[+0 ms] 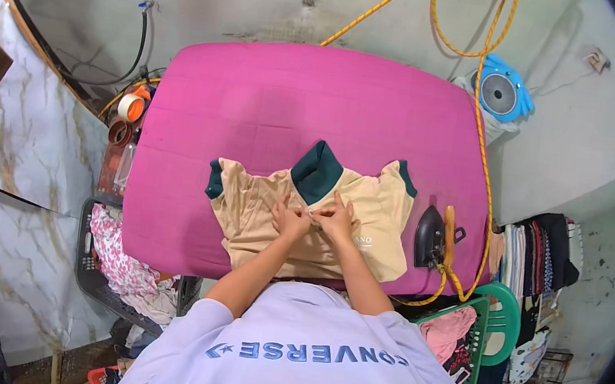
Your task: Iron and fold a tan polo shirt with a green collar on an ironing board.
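Observation:
A beige polo shirt [253, 202] with a dark green collar [317, 174] and green sleeve cuffs lies on the pink-covered table [321, 94]. At the front placket, just below the collar, my left hand [290, 218] and my right hand [337, 217] meet with fingertips pinching the fabric. Whether a button is between them is too small to tell. Small white writing sits on the chest, by my right wrist. To the right of the shirt, a dark clothes iron [430, 239] with a wooden handle rests on the pink cover.
A yellow rope-like cord [483, 140] runs down the right side to the iron. Baskets of clothes, one dark [89, 273] and one green [474, 357], flank me. A blue fan [501, 92] stands beyond the far right corner. Tape rolls [131, 107] lie along the left edge.

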The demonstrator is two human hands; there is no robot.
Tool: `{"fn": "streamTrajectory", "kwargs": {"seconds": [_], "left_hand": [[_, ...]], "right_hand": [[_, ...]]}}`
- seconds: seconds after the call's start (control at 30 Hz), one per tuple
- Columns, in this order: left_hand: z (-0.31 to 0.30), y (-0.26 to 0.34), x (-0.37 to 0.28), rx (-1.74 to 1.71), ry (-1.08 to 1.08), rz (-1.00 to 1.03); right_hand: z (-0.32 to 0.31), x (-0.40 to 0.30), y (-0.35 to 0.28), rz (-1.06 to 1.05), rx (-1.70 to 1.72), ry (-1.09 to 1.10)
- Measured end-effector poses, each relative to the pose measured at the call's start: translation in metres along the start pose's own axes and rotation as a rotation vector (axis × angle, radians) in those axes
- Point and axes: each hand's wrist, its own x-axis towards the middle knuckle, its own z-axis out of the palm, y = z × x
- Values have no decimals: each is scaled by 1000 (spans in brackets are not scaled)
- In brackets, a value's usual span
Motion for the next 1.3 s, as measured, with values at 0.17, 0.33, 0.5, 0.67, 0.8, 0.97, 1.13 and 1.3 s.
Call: {"fn": "streamTrajectory", "kwargs": {"seconds": [0.17, 0.33, 0.5, 0.67, 0.8, 0.97, 1.13, 1.3], "left_hand": [[-5, 1, -6, 2, 22, 2], [-7, -3, -14, 88, 72, 194], [-14, -4, -15, 268, 256, 581], [-17, -7, -17, 313, 275, 683], [-21, 10, -23, 257, 157, 537], [-25, 30, -23, 183, -72, 204], [-9, 24, -16, 19, 11, 112], [0, 5, -9, -108, 135, 252]], "right_hand": [[-11, -24, -41, 82, -180, 5], [-13, -27, -35, -15, -226, 58], [-6, -38, -39, -236, -201, 235], [-16, -46, -51, -488, -378, 251], [-13, -47, -40, -560, -543, 266], [-12, -51, -29, -583, -519, 388], [-8, -47, -27, -577, -439, 442], [0, -40, -32, -308, -170, 355]]}}
